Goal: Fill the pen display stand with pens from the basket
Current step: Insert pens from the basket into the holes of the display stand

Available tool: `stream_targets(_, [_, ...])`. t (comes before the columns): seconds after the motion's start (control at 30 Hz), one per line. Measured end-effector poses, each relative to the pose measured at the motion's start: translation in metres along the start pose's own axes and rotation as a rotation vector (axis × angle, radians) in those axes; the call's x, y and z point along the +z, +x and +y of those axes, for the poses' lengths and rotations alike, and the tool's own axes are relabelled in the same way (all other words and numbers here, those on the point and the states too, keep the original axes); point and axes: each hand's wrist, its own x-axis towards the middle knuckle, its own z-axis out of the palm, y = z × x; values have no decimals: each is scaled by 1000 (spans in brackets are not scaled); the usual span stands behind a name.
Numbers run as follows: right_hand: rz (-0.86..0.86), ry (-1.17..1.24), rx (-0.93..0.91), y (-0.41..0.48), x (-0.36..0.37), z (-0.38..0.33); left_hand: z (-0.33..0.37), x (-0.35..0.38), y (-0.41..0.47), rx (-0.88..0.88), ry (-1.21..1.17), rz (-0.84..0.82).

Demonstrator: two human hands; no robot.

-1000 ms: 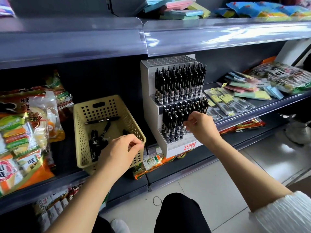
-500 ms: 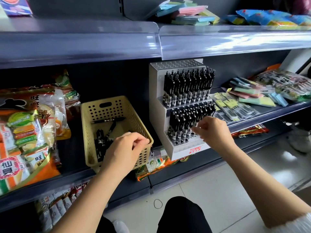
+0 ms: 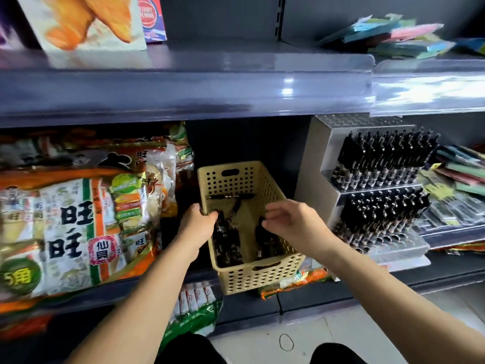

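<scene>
Pens (image 3: 226,243) lie below the loose, empty fingers of the right hand (image 3: 291,222), while the left hand (image 3: 197,222) grips the basket (image 3: 249,277) rim, seemingly to steady it.

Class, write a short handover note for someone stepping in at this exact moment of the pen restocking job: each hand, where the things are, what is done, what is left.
Left hand: grips the left rim of the yellow perforated basket, fingers curled over the edge.
Right hand: over the basket, fingers loose, holding nothing.
Black pens: loose in the basket's bottom, one lying crosswise near its far wall.
Pen display stand: just right of the basket.
Done: two tiers of the stand are packed with pens.
Left: the front row and the top step look empty; fill them from the basket.
</scene>
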Motion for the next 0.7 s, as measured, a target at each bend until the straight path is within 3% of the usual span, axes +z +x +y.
stream_targets(0.1, [-136, -8, 203, 30, 18, 5, 2, 5, -4, 78, 78, 93])
stream_targets(0.23, [-201, -125, 323, 47, 34, 11, -4, 5, -22, 158, 160, 139])
stream_targets(0.53, [-48, -276, 492, 38, 73, 21, -21, 16, -37, 269, 142, 174])
stream_targets(0.7, [-2, -174, 612, 43, 85, 22, -23, 17, -40, 298, 152, 207])
